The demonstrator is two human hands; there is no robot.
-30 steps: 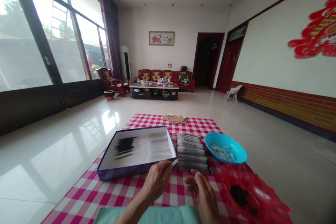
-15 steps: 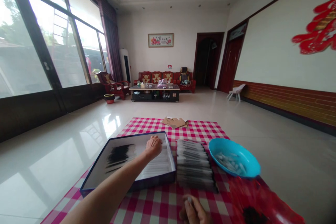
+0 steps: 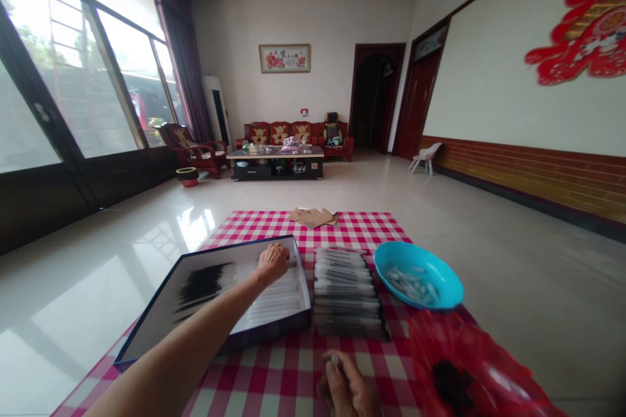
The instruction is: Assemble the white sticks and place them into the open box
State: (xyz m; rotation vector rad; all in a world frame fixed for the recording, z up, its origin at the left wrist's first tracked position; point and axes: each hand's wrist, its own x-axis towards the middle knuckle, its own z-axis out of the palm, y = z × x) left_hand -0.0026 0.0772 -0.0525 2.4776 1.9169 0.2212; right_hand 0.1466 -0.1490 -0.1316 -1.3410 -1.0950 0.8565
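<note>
My left hand (image 3: 274, 259) is inside a shallow dark-blue box (image 3: 274, 333) with a white lining, its fingers curled down at a row of clear pen-like tubes (image 3: 276, 296); what they grip is hidden. Thin black sticks (image 3: 203, 283) lie in the box's left part. Low in the view, my right hand (image 3: 349, 384) is closed, with a small pale tip showing between thumb and forefinger. Just beyond it, a row of translucent pens (image 3: 345, 293) with dark ends lies on the checked cloth.
A blue bowl (image 3: 447, 277) at the right holds small translucent pieces. Nearer stands a red plastic bag (image 3: 493, 365) with black pieces inside. Brown cardboard scraps (image 3: 313, 217) lie at the far edge of the pink-and-white checked cloth (image 3: 369, 223).
The whole view has shifted, so everything appears a little further left and higher. My left hand stays in the box, and my right hand keeps its closed pose.
</note>
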